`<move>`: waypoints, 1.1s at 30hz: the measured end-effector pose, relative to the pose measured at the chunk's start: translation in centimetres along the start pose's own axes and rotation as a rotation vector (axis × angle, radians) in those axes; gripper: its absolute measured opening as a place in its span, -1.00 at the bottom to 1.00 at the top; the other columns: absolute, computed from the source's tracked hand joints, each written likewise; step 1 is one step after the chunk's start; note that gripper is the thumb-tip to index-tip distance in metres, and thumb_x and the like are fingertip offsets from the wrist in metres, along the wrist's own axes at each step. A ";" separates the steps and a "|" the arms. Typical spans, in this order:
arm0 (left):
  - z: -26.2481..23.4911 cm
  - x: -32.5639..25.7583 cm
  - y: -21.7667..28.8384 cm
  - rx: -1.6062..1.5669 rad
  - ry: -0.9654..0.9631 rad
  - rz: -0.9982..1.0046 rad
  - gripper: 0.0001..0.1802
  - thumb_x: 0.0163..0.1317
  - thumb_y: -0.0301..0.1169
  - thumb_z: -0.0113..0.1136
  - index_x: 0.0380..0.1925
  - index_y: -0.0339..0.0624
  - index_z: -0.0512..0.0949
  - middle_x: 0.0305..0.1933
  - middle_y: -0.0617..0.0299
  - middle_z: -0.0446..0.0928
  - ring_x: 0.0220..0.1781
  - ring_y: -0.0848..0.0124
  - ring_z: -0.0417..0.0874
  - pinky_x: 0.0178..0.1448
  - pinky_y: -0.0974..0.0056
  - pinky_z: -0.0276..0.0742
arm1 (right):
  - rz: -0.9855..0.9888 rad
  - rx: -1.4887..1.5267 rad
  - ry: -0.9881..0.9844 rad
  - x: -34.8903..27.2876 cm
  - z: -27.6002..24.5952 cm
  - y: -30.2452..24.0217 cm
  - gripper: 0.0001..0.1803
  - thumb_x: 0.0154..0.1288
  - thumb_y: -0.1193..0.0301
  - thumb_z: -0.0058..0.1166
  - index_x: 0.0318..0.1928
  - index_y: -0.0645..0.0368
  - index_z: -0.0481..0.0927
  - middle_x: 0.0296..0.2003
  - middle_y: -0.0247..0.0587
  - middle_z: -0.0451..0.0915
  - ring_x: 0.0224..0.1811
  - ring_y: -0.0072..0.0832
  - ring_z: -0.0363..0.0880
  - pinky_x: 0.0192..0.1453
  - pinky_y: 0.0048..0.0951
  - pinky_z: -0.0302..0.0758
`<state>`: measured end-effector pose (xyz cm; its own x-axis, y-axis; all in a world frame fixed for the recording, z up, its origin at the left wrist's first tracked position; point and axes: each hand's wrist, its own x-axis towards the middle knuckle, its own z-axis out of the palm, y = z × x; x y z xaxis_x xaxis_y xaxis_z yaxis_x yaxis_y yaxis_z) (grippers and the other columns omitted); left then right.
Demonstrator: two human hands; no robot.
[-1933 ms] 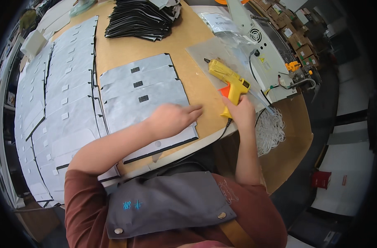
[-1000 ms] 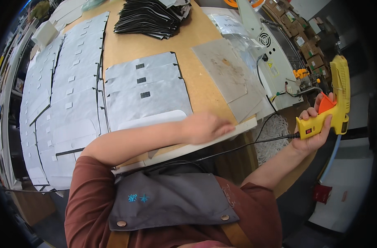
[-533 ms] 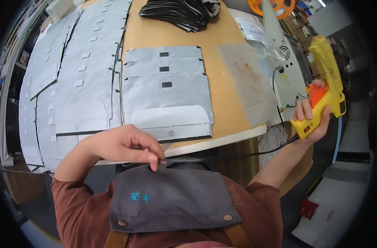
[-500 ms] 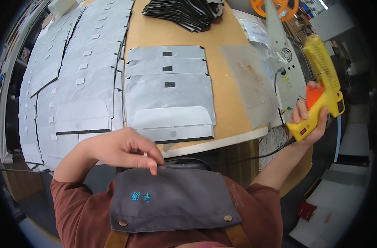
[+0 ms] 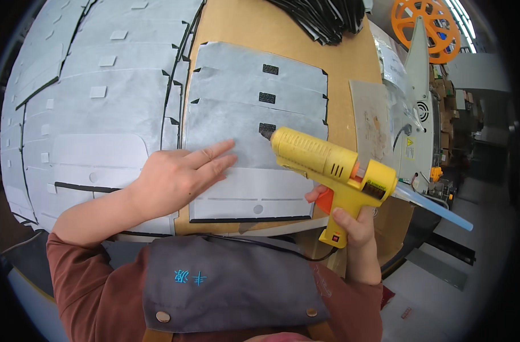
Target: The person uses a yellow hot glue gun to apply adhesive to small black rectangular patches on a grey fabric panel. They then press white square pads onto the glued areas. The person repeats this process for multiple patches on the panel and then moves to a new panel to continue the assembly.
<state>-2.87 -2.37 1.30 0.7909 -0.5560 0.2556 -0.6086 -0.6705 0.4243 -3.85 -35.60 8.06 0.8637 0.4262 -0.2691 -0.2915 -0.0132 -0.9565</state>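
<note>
My right hand grips a yellow hot glue gun by its handle, with fingers at the orange trigger. A pale blue glue stick sticks out of the gun's back end. The gun's dark nozzle is over or at the black rectangular patch on the nearest of several overlapping grey fabric sheets; whether it touches cannot be made out. My left hand lies with fingers stretched out on the left part of that sheet, close to its white flap.
More grey sheets with small white patches cover the table's left side. A black stack of folded pieces lies at the far edge. To the right are a clear sheet and a machine with an orange reel. A cord hangs from the gun.
The glue gun has swung from the far right in over the sheets, its nozzle now pointing left. My left hand has moved from before the apron onto the nearest sheet. The view has shifted.
</note>
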 end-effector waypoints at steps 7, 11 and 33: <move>0.8 -0.4 -1.0 0.139 -0.018 -0.002 -0.50 0.12 -0.26 0.41 0.12 0.01 0.61 0.30 0.22 0.53 -0.59 0.53 0.52 -0.50 0.42 0.49 | 0.041 -0.087 0.061 -0.7 0.3 0.0 -0.37 0.26 0.53 0.08 0.34 0.34 0.25 0.06 0.10 0.55 0.18 -0.22 0.52 0.30 -0.23 0.42; 0.6 -0.2 -1.1 0.118 -0.014 -0.004 -0.49 0.11 -0.26 0.41 0.12 -0.01 0.61 0.29 0.22 0.53 -0.60 0.54 0.48 -0.50 0.43 0.47 | 0.029 -0.058 0.049 -0.4 0.5 0.6 -0.37 0.28 0.56 0.05 0.35 0.35 0.24 0.08 0.11 0.54 0.19 -0.18 0.53 0.32 -0.19 0.41; 0.3 0.2 -1.1 0.087 -0.061 -0.020 -0.48 0.07 -0.29 0.43 0.09 -0.05 0.62 0.29 0.18 0.55 -0.60 0.56 0.48 -0.51 0.45 0.46 | 0.036 0.020 0.053 -0.2 -0.6 2.2 -0.34 0.25 0.60 0.01 0.38 0.35 0.20 0.18 0.11 0.43 0.17 -0.12 0.53 0.31 -0.09 0.42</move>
<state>-2.05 -1.90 0.63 0.7993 -0.5690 0.1933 -0.5979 -0.7204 0.3516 -4.43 -36.24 5.93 0.8728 0.3773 -0.3097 -0.3307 -0.0096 -0.9437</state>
